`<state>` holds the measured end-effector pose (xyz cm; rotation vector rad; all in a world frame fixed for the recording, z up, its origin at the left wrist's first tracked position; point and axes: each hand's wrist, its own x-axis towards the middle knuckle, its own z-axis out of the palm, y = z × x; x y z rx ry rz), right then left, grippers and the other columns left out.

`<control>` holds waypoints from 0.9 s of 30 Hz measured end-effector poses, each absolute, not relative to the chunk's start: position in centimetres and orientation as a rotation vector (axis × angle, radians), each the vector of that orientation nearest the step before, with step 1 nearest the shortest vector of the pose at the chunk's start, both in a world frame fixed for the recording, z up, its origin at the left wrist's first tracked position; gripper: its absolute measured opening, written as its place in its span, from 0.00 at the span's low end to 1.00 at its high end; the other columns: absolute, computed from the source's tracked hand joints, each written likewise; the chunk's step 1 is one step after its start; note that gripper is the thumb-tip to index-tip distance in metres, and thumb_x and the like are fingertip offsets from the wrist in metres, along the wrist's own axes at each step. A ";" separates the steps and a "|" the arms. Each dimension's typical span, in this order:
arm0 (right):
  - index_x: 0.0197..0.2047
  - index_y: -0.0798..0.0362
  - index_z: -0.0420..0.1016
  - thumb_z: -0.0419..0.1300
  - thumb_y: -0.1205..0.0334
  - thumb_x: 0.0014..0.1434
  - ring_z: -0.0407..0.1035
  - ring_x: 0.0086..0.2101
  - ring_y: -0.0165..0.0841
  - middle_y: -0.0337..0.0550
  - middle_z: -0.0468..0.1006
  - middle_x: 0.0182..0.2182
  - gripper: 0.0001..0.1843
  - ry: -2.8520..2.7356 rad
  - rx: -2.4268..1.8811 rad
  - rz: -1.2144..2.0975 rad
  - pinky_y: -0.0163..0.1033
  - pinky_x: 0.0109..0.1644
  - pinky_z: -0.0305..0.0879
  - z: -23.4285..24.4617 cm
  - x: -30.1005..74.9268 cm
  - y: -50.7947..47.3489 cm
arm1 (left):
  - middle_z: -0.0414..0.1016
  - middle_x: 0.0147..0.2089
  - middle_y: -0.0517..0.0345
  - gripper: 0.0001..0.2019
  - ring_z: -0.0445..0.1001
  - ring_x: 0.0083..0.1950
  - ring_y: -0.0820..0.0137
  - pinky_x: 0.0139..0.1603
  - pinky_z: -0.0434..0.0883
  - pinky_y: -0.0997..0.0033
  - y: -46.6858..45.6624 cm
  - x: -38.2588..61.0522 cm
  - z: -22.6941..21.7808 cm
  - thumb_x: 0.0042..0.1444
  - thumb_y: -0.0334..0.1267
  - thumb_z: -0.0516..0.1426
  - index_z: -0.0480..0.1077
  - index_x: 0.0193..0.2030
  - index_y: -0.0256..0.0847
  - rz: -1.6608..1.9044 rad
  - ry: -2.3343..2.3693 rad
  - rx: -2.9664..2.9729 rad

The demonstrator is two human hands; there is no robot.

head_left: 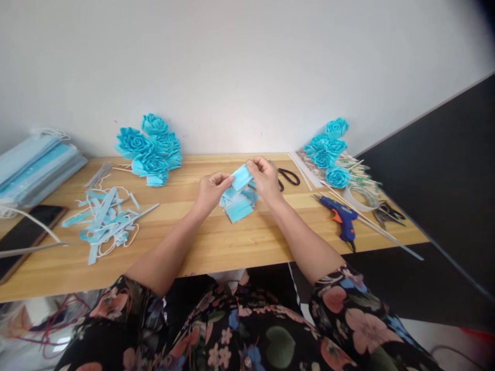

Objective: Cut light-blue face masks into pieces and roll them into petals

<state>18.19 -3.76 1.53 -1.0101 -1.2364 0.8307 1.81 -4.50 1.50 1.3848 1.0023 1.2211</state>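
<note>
A small light-blue piece of face mask fabric (pixel 242 178) is held between both hands above the table. My left hand (pixel 212 191) pinches its left end between thumb and finger. At the opposite end, my right hand (pixel 264 178) is closed on the same piece. Below them lies a loose pile of similar cut mask pieces (pixel 238 209), partly covered by the held one. Just right of my right hand are scissors (pixel 290 176) with black handles; their blades are mostly hidden behind the hand.
Blue fabric roses (pixel 154 147) stand at the back left, and more roses (pixel 325 149) at the back right. Cut mask strips and ear loops (pixel 106 221) lie left, near stacked masks (pixel 42 165) and a phone (pixel 29 234). A blue glue gun (pixel 342 216) and pliers (pixel 386 214) lie right.
</note>
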 end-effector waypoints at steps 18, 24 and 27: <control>0.29 0.51 0.68 0.61 0.46 0.57 0.57 0.25 0.26 0.33 0.64 0.23 0.17 -1.257 -1.041 0.767 0.33 0.29 0.54 1.5 18.3 -3.8 | 0.73 0.25 0.59 0.15 0.68 0.28 0.73 0.32 0.65 0.73 -4.4 1.6 1.4 0.51 0.49 0.62 0.72 0.26 0.38 1.193 1.014 1.466; 0.31 0.51 0.71 0.59 0.49 0.60 0.61 0.28 0.29 0.35 0.69 0.25 0.14 -1.297 -1.128 0.554 0.35 0.34 0.59 2.0 18.5 -4.2 | 0.72 0.25 0.60 0.15 0.66 0.25 0.76 0.26 0.62 0.76 -4.3 1.5 1.7 0.53 0.50 0.61 0.72 0.29 0.38 1.388 1.074 1.351; 0.33 0.49 0.73 0.58 0.51 0.62 0.67 0.35 0.33 0.39 0.75 0.30 0.12 -1.418 -1.131 0.377 0.39 0.43 0.63 2.2 18.3 -4.7 | 0.71 0.22 0.58 0.22 0.64 0.21 0.76 0.22 0.60 0.74 -4.6 1.6 2.1 0.54 0.57 0.59 0.72 0.27 0.37 1.191 0.965 1.289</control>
